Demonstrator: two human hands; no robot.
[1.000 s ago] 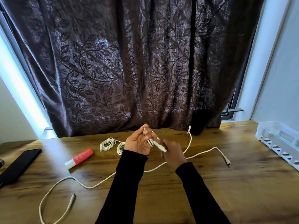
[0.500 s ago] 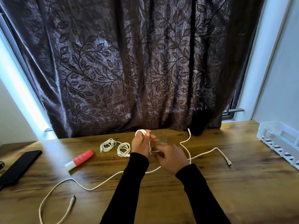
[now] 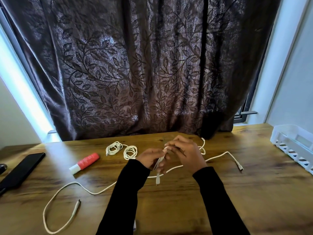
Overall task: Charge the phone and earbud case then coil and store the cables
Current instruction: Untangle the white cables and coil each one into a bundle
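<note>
Over the middle of the wooden table, my left hand [image 3: 149, 158] grips a folded bundle of white cable [image 3: 160, 161]; one plug end hangs down from it [image 3: 157, 180]. My right hand [image 3: 186, 151] is closed over the top of the same bundle. A long white cable [image 3: 71, 185] runs loose across the table from the lower left, under my arms, to a plug at the right [image 3: 240, 167]. Two small white coils [image 3: 122, 150] lie behind my left hand. A black phone [image 3: 22, 170] lies flat at the left edge. No earbud case is visible.
A red and white tube [image 3: 86, 161] lies between the phone and the coils. A white plastic basket [image 3: 294, 143] stands at the right edge of the table [image 3: 169, 209]. A dark patterned curtain [image 3: 144, 65] hangs right behind the table.
The hands have shifted the cable bundle: my right hand rose from below to over its top, my left hand dropped lower, and a plug end now dangles beneath them.
</note>
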